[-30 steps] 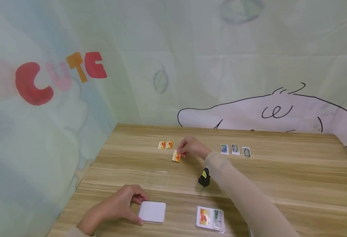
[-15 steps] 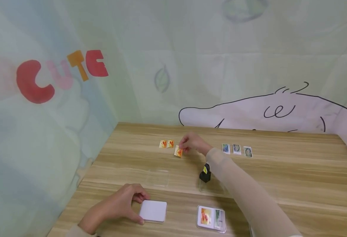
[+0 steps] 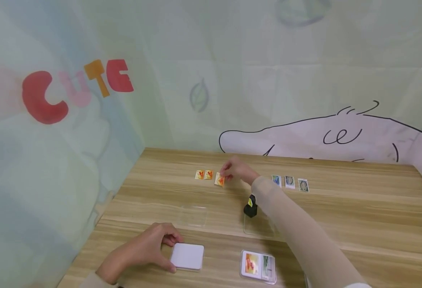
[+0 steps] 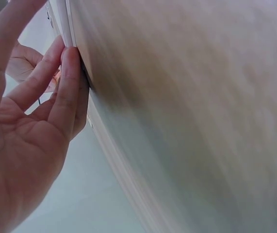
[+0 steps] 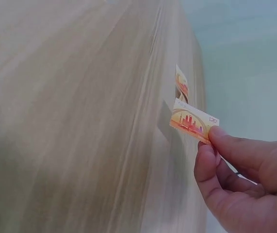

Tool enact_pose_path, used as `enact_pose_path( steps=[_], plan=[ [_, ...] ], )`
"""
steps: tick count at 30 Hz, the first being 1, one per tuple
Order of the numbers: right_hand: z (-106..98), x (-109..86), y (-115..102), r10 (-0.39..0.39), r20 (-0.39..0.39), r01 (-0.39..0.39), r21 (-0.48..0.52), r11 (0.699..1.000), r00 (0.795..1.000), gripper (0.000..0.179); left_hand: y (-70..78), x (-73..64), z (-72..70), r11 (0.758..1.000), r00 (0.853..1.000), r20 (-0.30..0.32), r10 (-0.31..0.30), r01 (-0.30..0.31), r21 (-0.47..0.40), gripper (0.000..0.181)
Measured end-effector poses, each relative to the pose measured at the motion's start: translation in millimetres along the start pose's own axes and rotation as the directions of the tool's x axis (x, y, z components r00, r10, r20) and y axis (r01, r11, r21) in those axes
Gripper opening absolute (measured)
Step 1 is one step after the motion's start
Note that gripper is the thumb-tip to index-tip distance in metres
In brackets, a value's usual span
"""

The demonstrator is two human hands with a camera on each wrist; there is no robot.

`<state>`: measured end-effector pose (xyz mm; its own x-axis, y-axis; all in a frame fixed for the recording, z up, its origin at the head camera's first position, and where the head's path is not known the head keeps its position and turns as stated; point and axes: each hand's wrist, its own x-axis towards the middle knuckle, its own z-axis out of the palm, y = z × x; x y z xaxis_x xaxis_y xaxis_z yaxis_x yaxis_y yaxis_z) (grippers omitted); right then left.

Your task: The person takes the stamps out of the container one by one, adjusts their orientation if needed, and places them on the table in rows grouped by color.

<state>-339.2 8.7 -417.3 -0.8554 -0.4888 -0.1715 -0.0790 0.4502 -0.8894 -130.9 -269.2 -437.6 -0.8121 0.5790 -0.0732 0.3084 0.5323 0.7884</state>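
In the right wrist view my right hand (image 5: 245, 174) pinches an orange postage stamp (image 5: 191, 120) at one corner, between thumb and fingertips. It shows red towers and "1.20". The head view has this right hand (image 3: 237, 170) at the far side of the table, just right of two orange stamps (image 3: 204, 174) lying flat. Nearer me, my left hand (image 3: 153, 248) holds a white square in a clear case (image 3: 187, 256) by its left edge, thumb at the near corner, fingers at the far one. Up close, the left fingertips (image 4: 69, 56) meet the case's edge.
A clear case with two stamps (image 3: 258, 267) lies at the front, right of the white one. Behind it a black object with a yellow patch (image 3: 250, 210) stands by a clear plastic piece. Another clear piece (image 3: 193, 207) lies left. Three bluish-grey stamps (image 3: 289, 182) sit back right.
The right hand has carried its orange stamp farther back, level with the two orange stamps. The left hand stays on the white square's case.
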Motion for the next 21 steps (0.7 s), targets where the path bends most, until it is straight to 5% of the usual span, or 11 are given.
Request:
enact_pose_path(
  steps=[21],
  plan=[
    [-12, 9.4, -4, 0.019, -0.030, -0.018, 0.016, 1.000, 0.999, 0.008, -0.6, 0.0, 0.2, 1.000, 1.000, 0.001, 0.001, -0.001, 0.004, 0.056]
  ],
)
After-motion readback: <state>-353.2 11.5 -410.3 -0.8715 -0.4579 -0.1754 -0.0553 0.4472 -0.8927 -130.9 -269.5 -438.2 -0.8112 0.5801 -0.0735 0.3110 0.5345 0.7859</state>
